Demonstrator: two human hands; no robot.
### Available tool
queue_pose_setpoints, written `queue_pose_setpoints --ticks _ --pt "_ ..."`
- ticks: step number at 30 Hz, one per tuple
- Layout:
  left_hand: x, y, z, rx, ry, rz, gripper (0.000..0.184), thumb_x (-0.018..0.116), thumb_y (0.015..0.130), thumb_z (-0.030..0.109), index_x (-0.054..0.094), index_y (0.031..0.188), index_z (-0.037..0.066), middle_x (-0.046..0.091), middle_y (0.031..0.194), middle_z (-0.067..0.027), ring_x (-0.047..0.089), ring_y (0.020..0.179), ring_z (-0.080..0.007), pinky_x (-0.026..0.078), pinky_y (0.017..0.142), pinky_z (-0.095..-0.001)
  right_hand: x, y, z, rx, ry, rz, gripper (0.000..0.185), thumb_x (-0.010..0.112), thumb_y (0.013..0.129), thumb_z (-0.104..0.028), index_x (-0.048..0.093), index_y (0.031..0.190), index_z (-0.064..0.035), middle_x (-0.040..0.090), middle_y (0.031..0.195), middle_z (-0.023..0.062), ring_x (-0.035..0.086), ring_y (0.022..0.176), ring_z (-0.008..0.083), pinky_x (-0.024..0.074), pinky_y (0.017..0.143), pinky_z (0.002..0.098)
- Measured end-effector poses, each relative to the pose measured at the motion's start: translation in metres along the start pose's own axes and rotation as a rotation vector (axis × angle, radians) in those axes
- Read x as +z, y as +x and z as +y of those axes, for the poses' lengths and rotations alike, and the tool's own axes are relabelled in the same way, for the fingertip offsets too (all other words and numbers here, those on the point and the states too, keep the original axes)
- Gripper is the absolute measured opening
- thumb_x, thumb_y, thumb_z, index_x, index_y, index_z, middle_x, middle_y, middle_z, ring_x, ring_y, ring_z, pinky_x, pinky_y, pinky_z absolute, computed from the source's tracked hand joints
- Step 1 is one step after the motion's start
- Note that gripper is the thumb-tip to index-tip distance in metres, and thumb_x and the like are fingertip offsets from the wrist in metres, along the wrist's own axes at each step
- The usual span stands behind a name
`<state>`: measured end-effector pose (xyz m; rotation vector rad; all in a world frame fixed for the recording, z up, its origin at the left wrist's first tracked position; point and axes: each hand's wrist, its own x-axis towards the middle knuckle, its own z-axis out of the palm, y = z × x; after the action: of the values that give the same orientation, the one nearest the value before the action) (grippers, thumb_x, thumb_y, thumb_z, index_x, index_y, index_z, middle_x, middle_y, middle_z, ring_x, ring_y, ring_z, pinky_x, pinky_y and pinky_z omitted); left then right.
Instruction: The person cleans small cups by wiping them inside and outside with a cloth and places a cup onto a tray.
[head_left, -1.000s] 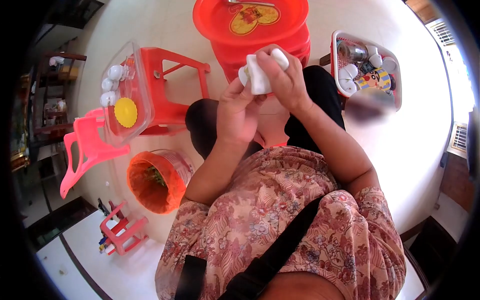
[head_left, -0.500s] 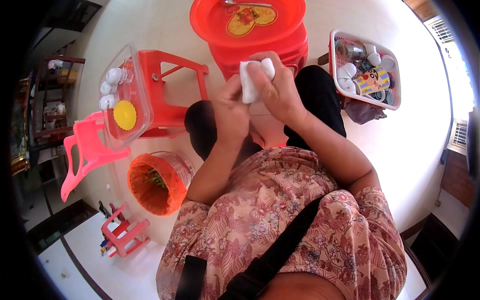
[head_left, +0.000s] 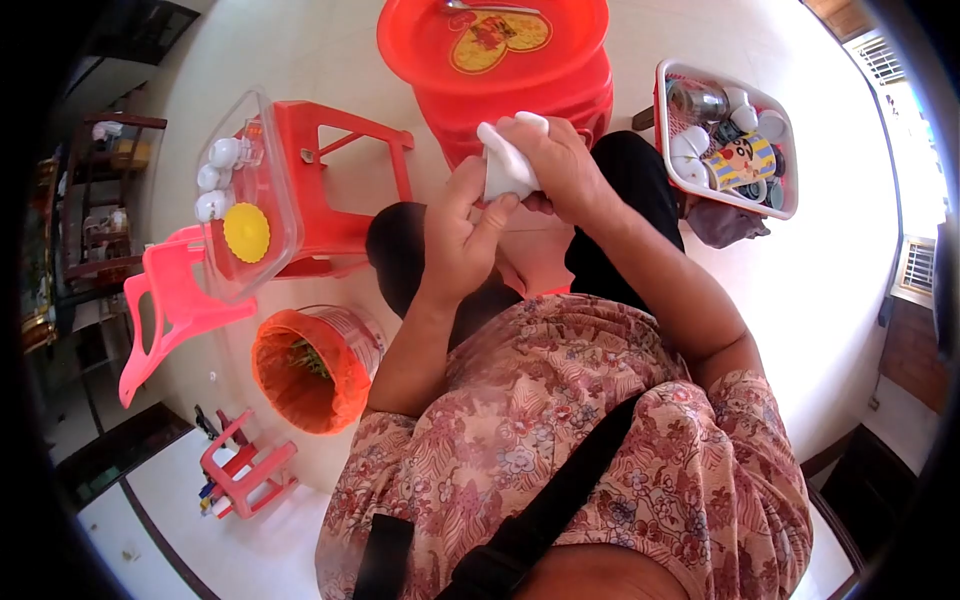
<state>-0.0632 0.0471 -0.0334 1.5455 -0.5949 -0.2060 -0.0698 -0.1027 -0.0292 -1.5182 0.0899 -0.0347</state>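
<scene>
Both of my hands are together in front of my knees, below the red basin. My left hand [head_left: 462, 240] is closed on a small white cup [head_left: 497, 184], thumb along its near side. My right hand [head_left: 568, 178] is closed on a folded white cloth [head_left: 510, 158], which is pressed over and against the cup. Part of the cup is hidden by the cloth and the fingers. A corner of cloth sticks up above the right fingers.
A red basin [head_left: 400, 45] with a spoon [head_left: 490, 8] stands ahead. At left, a clear plastic box [head_left: 285, 215] holds white cups and a yellow scalloped item [head_left: 246, 232] on a red stool [head_left: 330, 190]. An orange-lined bin [head_left: 265, 375] is nearby. At right, a white basket [head_left: 735, 203] holds cups and jars.
My right hand has turned and shifted slightly right and down with the cloth. My left thumb has come up along the cup, and more of the cup's side shows.
</scene>
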Motion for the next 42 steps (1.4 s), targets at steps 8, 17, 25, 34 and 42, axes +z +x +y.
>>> queue_pose_setpoints --ticks 8,17,25,34,42 --pt "-0.006 -0.001 -0.002 -0.017 0.0 0.031 0.017 0.055 0.084 -0.001 0.059 0.1 -0.001 0.058 0.09 -0.0076 0.057 0.083 -0.0174 0.045 0.072 -0.0288 0.017 -0.016 0.004 -0.352 -0.297 0.222 0.033 0.062 0.085 -0.028 0.057 0.091 0.0047 0.062 0.075 0.0165 0.064 0.064 0.0309 0.0501 0.056 0.0363" --pt "-0.005 -0.002 0.002 0.329 0.29 -0.136 0.02 0.063 0.076 -0.001 0.062 0.096 -0.003 0.058 0.094 -0.0144 0.057 0.087 -0.0316 0.047 0.076 -0.0348 -0.016 0.004 0.014 0.484 0.621 -0.218 0.028 0.051 0.093 -0.027 0.063 0.104 -0.0043 0.065 0.084 0.0052 0.063 0.063 0.0127 0.0494 0.043 0.0246" --pt "-0.006 -0.003 -0.003 0.061 0.186 0.063 0.022 0.055 0.08 0.001 0.06 0.102 0.001 0.06 0.089 -0.0109 0.06 0.081 -0.0241 0.046 0.072 -0.0314 0.024 -0.022 0.004 -0.39 -0.395 0.239 0.03 0.06 0.086 -0.023 0.059 0.099 0.0036 0.064 0.081 0.0197 0.064 0.073 0.0367 0.0508 0.063 0.0424" --pt "-0.016 0.0 -0.001 0.28 0.316 -0.202 0.02 0.063 0.076 0.003 0.065 0.096 -0.001 0.062 0.096 -0.0126 0.059 0.086 -0.0291 0.047 0.077 -0.0348 0.0 -0.006 -0.022 0.364 0.138 -0.062 0.028 0.053 0.091 -0.027 0.06 0.097 -0.001 0.061 0.071 0.0061 0.057 0.049 0.0136 0.0439 0.041 0.0239" --pt "-0.018 0.006 -0.005 0.152 0.13 -0.24 0.02 0.061 0.077 -0.002 0.062 0.098 -0.002 0.06 0.096 -0.0114 0.058 0.087 -0.0262 0.047 0.077 -0.0328 -0.007 0.001 -0.007 0.489 0.346 -0.035 0.031 0.052 0.09 -0.03 0.061 0.094 -0.0003 0.06 0.067 0.0074 0.056 0.046 0.0131 0.0408 0.036 0.0232"
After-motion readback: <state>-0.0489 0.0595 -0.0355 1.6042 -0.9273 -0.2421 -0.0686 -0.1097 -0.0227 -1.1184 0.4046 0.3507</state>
